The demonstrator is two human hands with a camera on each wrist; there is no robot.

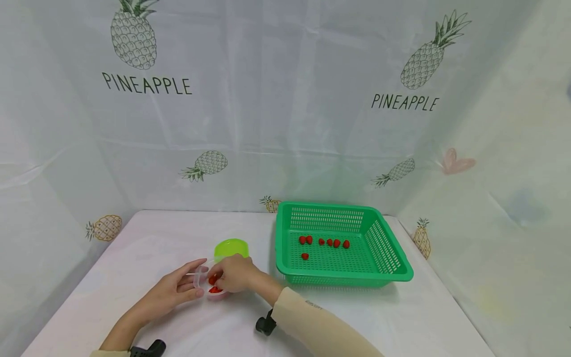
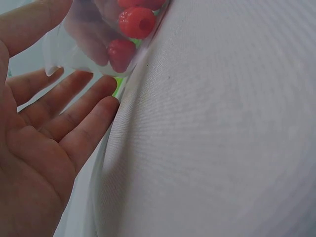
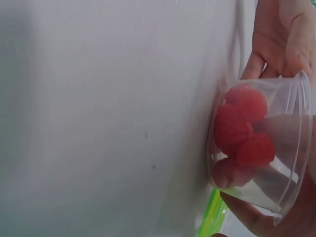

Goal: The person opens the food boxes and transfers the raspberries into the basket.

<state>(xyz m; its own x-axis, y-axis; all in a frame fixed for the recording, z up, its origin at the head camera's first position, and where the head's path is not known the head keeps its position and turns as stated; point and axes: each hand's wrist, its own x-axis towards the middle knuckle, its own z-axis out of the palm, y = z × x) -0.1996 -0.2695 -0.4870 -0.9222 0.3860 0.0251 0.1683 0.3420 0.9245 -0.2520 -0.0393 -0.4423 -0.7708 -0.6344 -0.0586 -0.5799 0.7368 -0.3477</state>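
Observation:
A clear plastic cup [image 3: 284, 94] with several red raspberries [image 3: 232, 128] at its bottom stands on the table. My left hand [image 1: 167, 295] is beside the cup on its left, fingers nearly straight, the thumb at the rim in the right wrist view. From the right, my right hand [image 1: 238, 273] reaches over the cup with its fingers down inside. Thumb and forefinger pinch a raspberry [image 1: 213, 279] there; the hand covers part of the cup. Behind that hand lies a bright green lid [image 1: 231, 247], partly hidden.
A green plastic basket [image 1: 343, 277] stands to the right, with several raspberries [image 1: 336, 243] spread on its floor. A white cloth covers the table [image 1: 178, 233]. Behind and at the sides hangs a pale curtain [image 1: 285, 99] printed with pineapples.

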